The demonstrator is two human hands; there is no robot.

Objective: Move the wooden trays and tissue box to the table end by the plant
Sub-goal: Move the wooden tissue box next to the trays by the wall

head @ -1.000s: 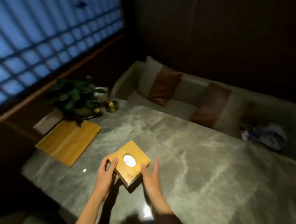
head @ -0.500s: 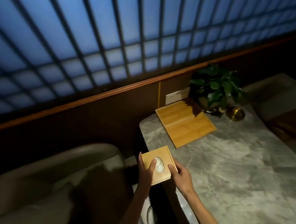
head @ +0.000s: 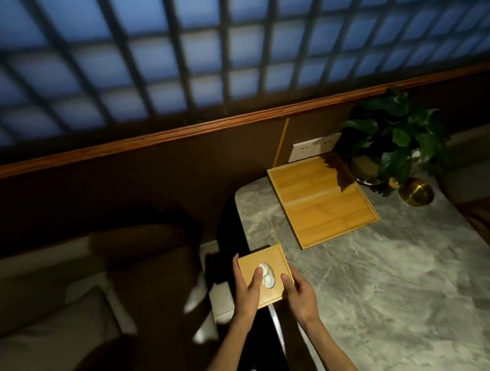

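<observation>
I hold a square wooden tissue box (head: pixel 271 262) with a white tissue in its oval slot, over the left edge of the marble table (head: pixel 387 277). My left hand (head: pixel 249 292) grips its left side with the thumb on top. My right hand (head: pixel 297 292) grips its right near corner. Two flat wooden trays (head: pixel 322 203) lie side by side at the table's far end, touching each other. A leafy potted plant (head: pixel 393 142) stands just right of them, casting a shadow onto the farther tray.
A small brass pot (head: pixel 416 193) sits by the plant. A white wall socket (head: pixel 313 148) is behind the trays. A cushioned bench (head: pixel 58 297) lies left of the table, with a dark gap between them. Another seat (head: pixel 480 156) is at far right.
My view swung left toward the window wall. Both hands carried the tissue box from the table's middle to its left edge, closer to the trays and plant.
</observation>
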